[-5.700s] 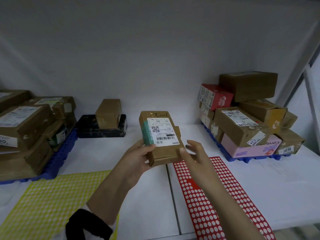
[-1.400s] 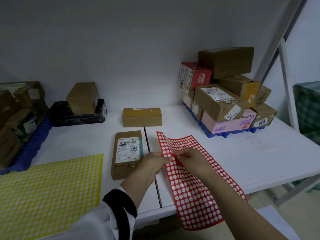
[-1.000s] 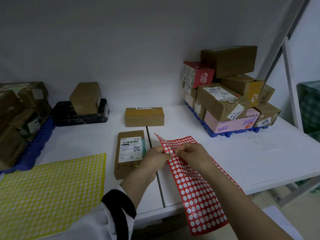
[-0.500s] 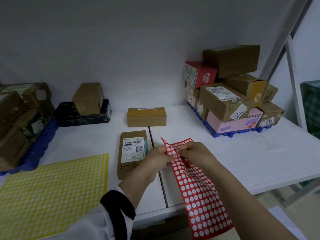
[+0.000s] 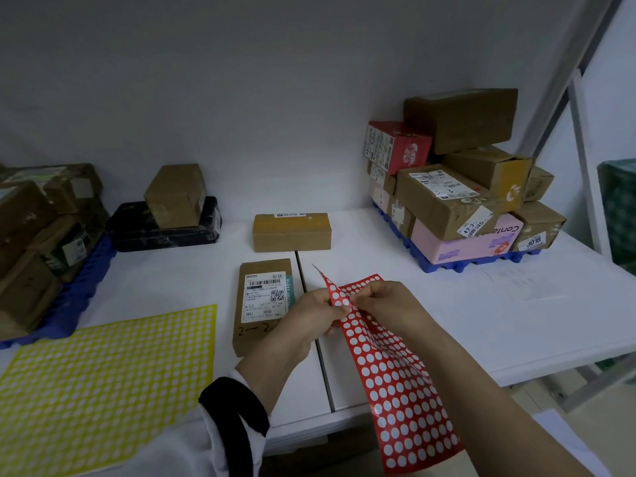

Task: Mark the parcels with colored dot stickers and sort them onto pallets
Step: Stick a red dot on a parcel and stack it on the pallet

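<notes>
At frame centre, your left hand [image 5: 309, 316] and right hand [image 5: 385, 304] both pinch the red sticker sheet [image 5: 395, 373] near its upper end. Compared with 1.4 s ago, the sheet is up off the table [image 5: 481, 321], creased at the top, its lower end hanging past the front edge. Labelled parcel [image 5: 265, 304] lies flat just left of your hands, unmoved. Yellow sticker sheet [image 5: 103, 373] lower left and blue pallet [image 5: 447, 266] upper right are unchanged.

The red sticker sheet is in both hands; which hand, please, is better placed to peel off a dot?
Probably the right hand: its fingertips pinch at the dots on the red sticker sheet, while the left hand grips its edge, steadying it.
</notes>
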